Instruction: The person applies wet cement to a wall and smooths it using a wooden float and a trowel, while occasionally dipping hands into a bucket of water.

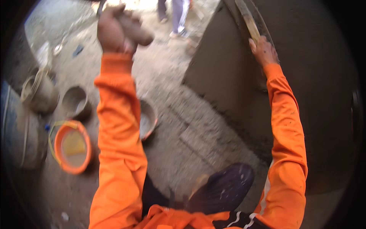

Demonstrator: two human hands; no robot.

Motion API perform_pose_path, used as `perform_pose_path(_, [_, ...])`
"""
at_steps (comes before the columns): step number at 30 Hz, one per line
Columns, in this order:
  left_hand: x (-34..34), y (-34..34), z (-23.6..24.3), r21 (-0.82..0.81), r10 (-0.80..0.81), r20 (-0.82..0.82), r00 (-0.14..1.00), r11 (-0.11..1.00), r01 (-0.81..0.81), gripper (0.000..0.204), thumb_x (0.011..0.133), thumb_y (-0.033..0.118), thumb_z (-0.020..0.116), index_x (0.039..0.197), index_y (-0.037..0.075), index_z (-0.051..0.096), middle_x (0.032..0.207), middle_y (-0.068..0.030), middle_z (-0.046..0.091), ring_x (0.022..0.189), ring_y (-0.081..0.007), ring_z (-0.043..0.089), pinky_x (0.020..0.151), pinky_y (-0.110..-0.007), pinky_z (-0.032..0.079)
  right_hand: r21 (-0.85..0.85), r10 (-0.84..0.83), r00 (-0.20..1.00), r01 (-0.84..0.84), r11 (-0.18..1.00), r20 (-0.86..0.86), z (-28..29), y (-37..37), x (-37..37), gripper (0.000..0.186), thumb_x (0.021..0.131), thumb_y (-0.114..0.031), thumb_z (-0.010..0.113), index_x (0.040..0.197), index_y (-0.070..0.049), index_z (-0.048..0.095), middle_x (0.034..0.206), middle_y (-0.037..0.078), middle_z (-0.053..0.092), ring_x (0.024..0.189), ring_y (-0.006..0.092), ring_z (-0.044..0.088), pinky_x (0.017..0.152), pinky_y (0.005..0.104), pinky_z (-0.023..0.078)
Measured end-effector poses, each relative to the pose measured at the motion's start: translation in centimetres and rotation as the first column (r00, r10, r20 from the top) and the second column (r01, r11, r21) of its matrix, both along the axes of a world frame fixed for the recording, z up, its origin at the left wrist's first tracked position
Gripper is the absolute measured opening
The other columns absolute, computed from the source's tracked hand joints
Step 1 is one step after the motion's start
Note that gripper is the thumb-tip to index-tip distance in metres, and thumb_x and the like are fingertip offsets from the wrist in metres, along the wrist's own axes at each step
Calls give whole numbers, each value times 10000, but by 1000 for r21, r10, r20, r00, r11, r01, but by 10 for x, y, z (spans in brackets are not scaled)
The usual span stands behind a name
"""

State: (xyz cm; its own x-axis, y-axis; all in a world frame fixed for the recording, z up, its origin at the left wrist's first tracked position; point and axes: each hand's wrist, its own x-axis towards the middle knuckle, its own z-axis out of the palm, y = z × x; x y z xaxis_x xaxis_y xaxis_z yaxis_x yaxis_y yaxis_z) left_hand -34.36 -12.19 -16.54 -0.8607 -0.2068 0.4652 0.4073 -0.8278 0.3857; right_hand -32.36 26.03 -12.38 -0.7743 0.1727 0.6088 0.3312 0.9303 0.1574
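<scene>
My left hand point(116, 32) is raised at the upper left, its fingers wrapped round the thick handle point(134, 29) of what looks like a trowel. A dark metal shank rises from it to the top edge, where the blade is mostly cut off. At the upper right my right hand point(264, 51) grips a long wooden float point(248, 20) by its pale wooden bar. The float lies along a wall point(309, 72) coated in wet brown mortar, and its far end runs out of view. Both hands are slightly blurred.
To the left stand an orange bucket point(88, 147) with a yellow piece in cloudy water, a dark tub point(76, 103), a dirty pail point(44, 95) and a large blue drum point(19, 126). Another bowl point(146, 119) sits partly behind my left arm. A person's legs point(179, 17) show beyond.
</scene>
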Motion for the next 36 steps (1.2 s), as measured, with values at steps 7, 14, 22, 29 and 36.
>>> perform_pose_path(7, [37,-28,19,-232,335,-121,935,906,-354,95,788,133,574,844,118,499,617,-1,464,506,-117,475,463,-231,450,-45,85,703,-75,996,706,-292,63,163,393,823,-362,587,969,-21,457,700,230,623,657,389,629,578,484,492])
perform_pose_path(14, [11,-30,-2,-375,387,-136,912,832,-409,98,786,130,596,817,108,505,607,-4,475,487,-111,491,437,-218,453,-408,363,491,-16,913,792,-364,40,266,571,828,-487,533,1030,45,485,730,261,610,672,424,602,612,497,465])
perform_pose_path(22, [9,71,-26,-526,304,-45,952,803,-281,96,824,159,573,813,119,487,598,7,494,450,-88,481,414,-188,430,-561,515,359,32,827,779,-431,18,256,568,840,-455,539,1122,35,490,812,221,639,793,396,617,689,472,473])
perform_pose_path(29, [62,210,-165,-773,63,296,953,602,200,273,879,272,507,882,10,580,830,-123,611,622,-185,582,572,-302,478,-961,685,713,-269,68,-151,-342,-7,215,591,835,-342,574,1282,5,405,1201,208,493,1045,299,543,841,421,443])
perform_pose_path(36, [158,247,-312,-876,-120,277,953,377,302,441,883,286,567,1182,-35,520,1144,-112,557,987,-170,532,861,-293,417,-991,518,846,137,13,124,-354,12,238,357,759,-40,529,1113,-29,486,959,151,569,895,276,567,802,375,452])
